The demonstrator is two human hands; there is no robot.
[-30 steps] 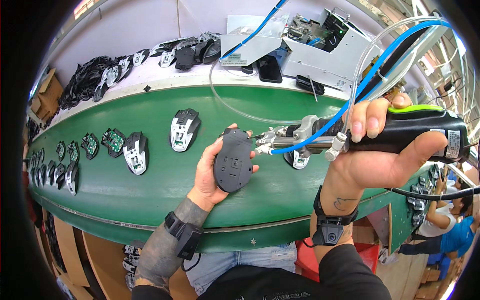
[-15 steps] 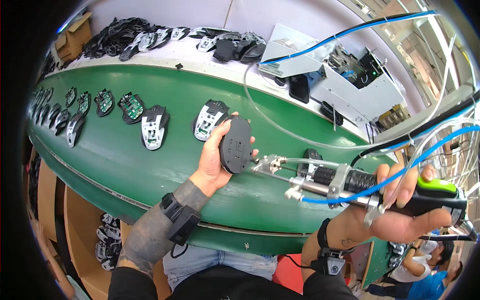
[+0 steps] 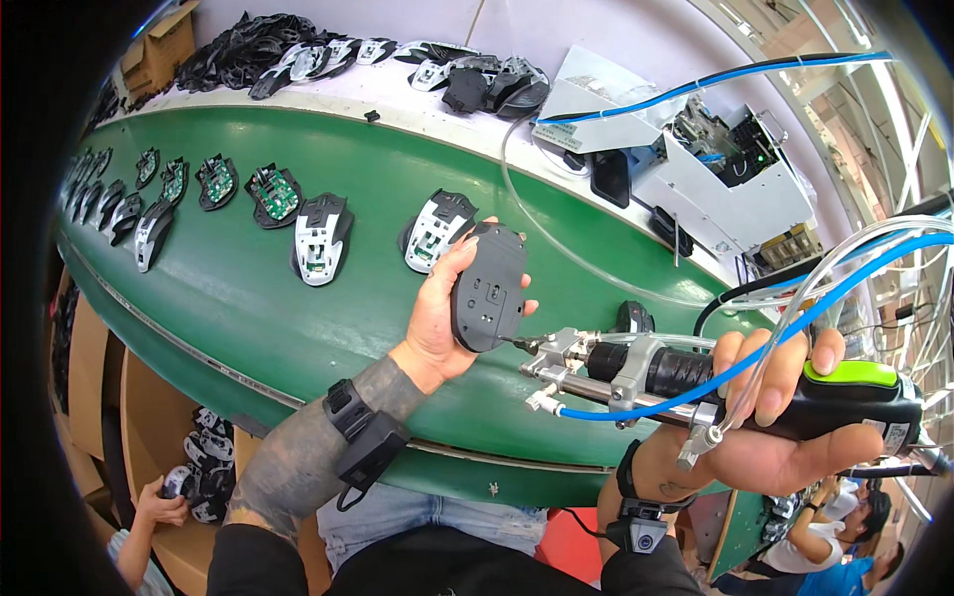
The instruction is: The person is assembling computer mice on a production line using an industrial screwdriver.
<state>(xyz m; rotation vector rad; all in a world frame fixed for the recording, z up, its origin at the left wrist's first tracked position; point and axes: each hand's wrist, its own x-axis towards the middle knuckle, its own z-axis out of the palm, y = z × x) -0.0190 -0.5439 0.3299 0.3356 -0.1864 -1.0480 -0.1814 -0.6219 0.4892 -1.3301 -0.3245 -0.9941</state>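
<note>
My left hand (image 3: 437, 318) grips a dark grey computer mouse (image 3: 489, 286), its underside turned toward me, above a green conveyor belt (image 3: 248, 308). My right hand (image 3: 775, 427) holds a black power screwdriver (image 3: 715, 382) with a green trigger cap, lying sideways. Its metal tip touches the lower right edge of the mouse. Blue and clear hoses (image 3: 825, 288) run from the tool up to the right.
Several half-assembled mice, such as a white and black one (image 3: 320, 236), lie in a row on the belt, with circuit boards (image 3: 273, 192) further left. Black shells (image 3: 248, 45) pile up on the far shelf. A grey machine (image 3: 725, 169) stands at the right. Another person's hand (image 3: 159, 497) is at lower left.
My left hand has turned the mouse more upright. The screwdriver has moved in from the right, and its tip now touches the mouse. The view has shifted a little.
</note>
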